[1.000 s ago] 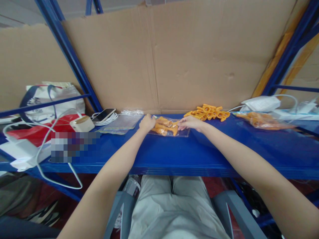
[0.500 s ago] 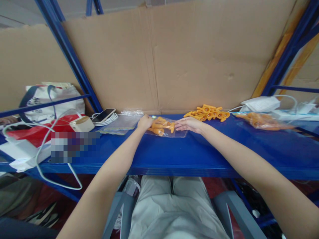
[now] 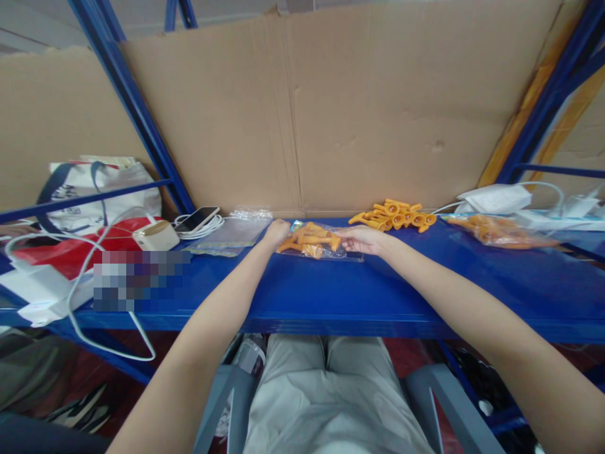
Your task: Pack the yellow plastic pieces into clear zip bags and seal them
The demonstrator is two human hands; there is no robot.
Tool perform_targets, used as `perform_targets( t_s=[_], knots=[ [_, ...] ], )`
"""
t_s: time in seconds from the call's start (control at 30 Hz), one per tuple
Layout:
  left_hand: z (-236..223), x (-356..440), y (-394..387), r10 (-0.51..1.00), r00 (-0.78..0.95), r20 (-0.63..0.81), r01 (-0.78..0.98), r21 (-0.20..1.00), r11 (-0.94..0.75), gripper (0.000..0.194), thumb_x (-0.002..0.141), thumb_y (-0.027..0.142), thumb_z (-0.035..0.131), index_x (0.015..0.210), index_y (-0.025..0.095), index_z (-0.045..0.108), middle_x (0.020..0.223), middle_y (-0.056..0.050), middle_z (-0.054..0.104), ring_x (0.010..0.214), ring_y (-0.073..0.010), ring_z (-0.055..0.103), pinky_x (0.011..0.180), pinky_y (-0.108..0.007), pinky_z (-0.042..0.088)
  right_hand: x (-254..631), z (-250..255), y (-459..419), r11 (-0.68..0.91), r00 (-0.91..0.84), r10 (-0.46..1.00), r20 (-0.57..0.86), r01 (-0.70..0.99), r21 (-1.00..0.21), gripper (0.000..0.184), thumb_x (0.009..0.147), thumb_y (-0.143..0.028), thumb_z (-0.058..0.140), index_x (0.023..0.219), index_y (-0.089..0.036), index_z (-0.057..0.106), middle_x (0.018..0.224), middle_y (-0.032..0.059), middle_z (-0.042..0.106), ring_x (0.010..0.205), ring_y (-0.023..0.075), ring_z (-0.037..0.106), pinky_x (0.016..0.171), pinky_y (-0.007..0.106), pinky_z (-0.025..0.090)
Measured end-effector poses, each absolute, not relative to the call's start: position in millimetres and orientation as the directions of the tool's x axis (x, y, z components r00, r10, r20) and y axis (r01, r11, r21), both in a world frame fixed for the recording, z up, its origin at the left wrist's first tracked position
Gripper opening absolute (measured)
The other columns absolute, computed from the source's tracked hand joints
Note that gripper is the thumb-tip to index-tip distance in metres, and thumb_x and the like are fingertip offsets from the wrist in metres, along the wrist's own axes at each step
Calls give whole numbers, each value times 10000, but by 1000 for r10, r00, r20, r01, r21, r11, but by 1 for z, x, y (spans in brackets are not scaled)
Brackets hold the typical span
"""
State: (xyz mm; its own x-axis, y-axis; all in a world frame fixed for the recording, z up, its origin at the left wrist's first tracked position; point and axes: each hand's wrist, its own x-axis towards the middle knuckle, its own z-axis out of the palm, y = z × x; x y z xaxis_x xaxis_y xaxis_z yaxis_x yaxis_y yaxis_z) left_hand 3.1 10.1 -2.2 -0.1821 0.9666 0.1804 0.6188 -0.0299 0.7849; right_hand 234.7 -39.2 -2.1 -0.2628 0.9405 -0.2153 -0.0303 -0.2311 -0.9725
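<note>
A clear plastic bag (image 3: 353, 256) with several orange plastic pieces (image 3: 314, 238) inside lies flat on the blue shelf. The pieces are tube-like, with flared ends. At its left end, my left hand (image 3: 278, 231) is closed on the bag's edge, its fingertips partly hidden. My right hand (image 3: 362, 239) grips the right side of the bag, fingers on the film beside the rightmost piece. Just behind my right hand sits a loose pile of the same orange pieces (image 3: 399, 215), hollow ends facing me.
Flat clear bags (image 3: 236, 232) lie left of my hands, beside a phone (image 3: 198, 219) on a coiled white cable. A filled bag of orange pieces (image 3: 501, 231) rests at the right, near a white mask (image 3: 494, 198). Cardboard (image 3: 359, 113) stands behind the blue shelf (image 3: 340, 296).
My right hand has shifted slightly right and its fingers have curled in at the bag. The orange pieces inside have moved and spread toward the right. My left hand stays at the left end.
</note>
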Motion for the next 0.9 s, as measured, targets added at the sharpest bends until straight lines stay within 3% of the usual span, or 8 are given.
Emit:
perform_targets(
  t_s=[0.17,0.43,0.63,0.8,0.9],
  knots=[
    [2,6,3,972,-225,71,458,888,41,157,737,107,493,603,187,505,614,-33,569,716,-187,608,524,-235,430,231,0,-43,-218,-222,951,-215,8,-976,188,913,-30,550,752,-123,575,458,-33,544,365,45,468,403,120,454],
    [3,10,1,973,-230,26,373,926,63,149,722,92,501,614,196,505,575,-23,554,677,-178,611,527,-229,458,223,-4,-42,-139,-143,982,-125,-91,-986,196,902,16,495,797,-138,557,518,-5,613,419,90,584,464,163,527],
    [-7,8,9,971,-118,208,590,801,-100,119,688,112,517,668,169,620,758,-54,709,860,-204,667,690,-239,510,222,-11,-39,-185,-156,974,-165,-124,-975,217,886,40,499,766,-129,565,575,37,658,537,117,662,636,225,593],
    [-12,6,13,970,27,240,676,711,-195,335,736,134,495,967,135,737,1000,-75,764,970,-211,689,828,-259,522,224,-11,-37,-161,-95,985,-147,-153,-975,285,870,76,484,698,-124,593,573,26,656,551,92,648,744,234,594],
    [-13,6,14,963,57,263,743,634,-217,392,772,140,479,1051,145,755,1110,-78,752,1050,-217,683,914,-267,506,225,-11,-38,-142,-120,985,-126,-139,-980,283,852,77,522,670,-118,618,602,30,671,576,78,644,774,208,579]
  ],
)
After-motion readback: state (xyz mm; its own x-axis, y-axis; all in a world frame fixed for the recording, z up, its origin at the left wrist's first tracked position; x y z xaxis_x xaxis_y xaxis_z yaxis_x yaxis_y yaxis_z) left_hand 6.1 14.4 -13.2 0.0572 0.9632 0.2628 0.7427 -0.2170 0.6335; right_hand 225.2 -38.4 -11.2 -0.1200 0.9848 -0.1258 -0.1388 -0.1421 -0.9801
